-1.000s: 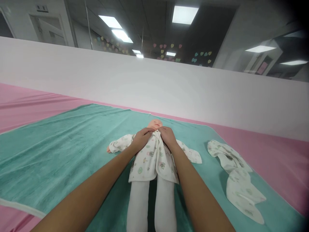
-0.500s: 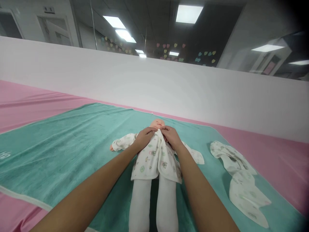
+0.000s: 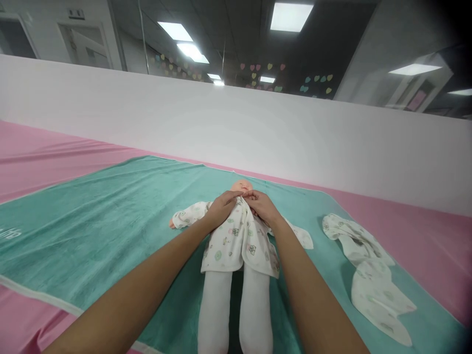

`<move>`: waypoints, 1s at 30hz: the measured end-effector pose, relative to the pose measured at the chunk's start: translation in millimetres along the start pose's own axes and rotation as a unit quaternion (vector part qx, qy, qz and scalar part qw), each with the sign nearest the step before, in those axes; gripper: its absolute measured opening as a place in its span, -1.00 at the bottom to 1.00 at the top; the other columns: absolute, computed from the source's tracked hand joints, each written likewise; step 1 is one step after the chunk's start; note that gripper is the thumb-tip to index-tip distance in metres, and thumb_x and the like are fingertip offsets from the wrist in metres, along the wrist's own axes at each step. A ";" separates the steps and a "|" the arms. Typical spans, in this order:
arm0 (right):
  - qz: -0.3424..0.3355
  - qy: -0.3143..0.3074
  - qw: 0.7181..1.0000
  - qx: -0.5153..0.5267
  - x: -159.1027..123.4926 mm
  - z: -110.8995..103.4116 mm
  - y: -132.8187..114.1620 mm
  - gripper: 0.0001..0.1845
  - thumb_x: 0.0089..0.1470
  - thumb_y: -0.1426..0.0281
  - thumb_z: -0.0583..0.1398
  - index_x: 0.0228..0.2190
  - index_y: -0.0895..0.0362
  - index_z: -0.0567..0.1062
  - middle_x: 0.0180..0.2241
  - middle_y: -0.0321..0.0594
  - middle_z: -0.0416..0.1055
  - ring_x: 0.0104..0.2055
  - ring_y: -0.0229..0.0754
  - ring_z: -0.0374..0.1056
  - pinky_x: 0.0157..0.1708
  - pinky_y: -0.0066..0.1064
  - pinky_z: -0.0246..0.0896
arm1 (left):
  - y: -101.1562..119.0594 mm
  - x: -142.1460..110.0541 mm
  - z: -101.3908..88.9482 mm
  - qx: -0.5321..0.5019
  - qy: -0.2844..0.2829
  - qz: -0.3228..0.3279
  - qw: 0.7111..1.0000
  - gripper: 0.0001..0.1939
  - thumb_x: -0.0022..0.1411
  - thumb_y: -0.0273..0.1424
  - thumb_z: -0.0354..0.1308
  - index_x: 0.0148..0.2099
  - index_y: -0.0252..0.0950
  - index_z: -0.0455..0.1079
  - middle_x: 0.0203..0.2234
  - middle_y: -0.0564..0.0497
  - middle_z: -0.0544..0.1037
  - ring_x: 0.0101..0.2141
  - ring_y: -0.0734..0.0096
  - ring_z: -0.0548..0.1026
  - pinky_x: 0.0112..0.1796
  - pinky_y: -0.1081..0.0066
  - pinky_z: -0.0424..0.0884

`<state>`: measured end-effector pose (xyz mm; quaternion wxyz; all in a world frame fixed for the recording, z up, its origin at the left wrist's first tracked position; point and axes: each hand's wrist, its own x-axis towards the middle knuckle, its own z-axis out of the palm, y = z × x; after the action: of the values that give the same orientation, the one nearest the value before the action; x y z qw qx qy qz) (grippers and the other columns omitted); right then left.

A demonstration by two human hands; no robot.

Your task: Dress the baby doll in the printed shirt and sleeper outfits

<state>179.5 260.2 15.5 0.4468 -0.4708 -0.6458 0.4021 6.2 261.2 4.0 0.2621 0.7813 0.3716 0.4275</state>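
Note:
A baby doll (image 3: 241, 187) lies on its back, dressed in a white printed cotton gown (image 3: 234, 241) and white tights (image 3: 216, 314). My left hand (image 3: 222, 209) grips the gown's front at the doll's chest, just below the chin. My right hand (image 3: 261, 207) pinches the opposite front edge, with its fingertips close to those of my left hand. The doll's left hand pokes from a sleeve at the far left. The gown's fastening is hidden under my hands.
The doll lies on a teal towel (image 3: 92, 221) spread over a pink mat (image 3: 47, 147). A folded white printed garment (image 3: 368, 280) lies on the towel's right side. A white wall (image 3: 221, 118) stands behind the mat, with paper hearts on glass beyond.
My hands have drawn slightly closer together at the doll's chest, still holding the gown's front edges. The whole view has shifted slightly as my head moved.

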 end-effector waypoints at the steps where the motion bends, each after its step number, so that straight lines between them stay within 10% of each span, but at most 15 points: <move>1: -0.005 -0.001 1.000 -0.006 -0.5 -0.1 -0.6 -0.68 -0.10 0.16 0.20 -0.34 0.13 0.43 -0.64 -0.42 0.18 -0.66 -0.40 0.08 -0.70 -0.56 -0.07 | -1.4 0.6 -0.3 0.017 -0.004 0.020 1.000 -0.60 0.26 -0.42 -0.18 0.07 -0.16 0.32 0.00 0.06 0.39 0.02 0.40 0.31 0.08 0.36 0.17; 30: -0.004 0.006 0.999 -0.046 2.0 0.1 4.1 -0.72 -0.08 0.17 0.19 -0.41 0.13 0.45 -0.61 -0.38 0.24 -0.65 -0.39 0.10 -0.67 -0.53 -0.04 | -3.9 -0.7 1.7 0.018 0.034 -0.044 0.998 -0.71 0.15 -0.45 -0.15 -0.22 -0.19 0.39 -0.12 0.11 0.48 -0.09 0.38 0.39 0.00 0.37 0.25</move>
<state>180.2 263.1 12.0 0.4304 -0.4906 -0.6627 0.3672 6.1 262.8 0.0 0.2534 0.7541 0.4219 0.4350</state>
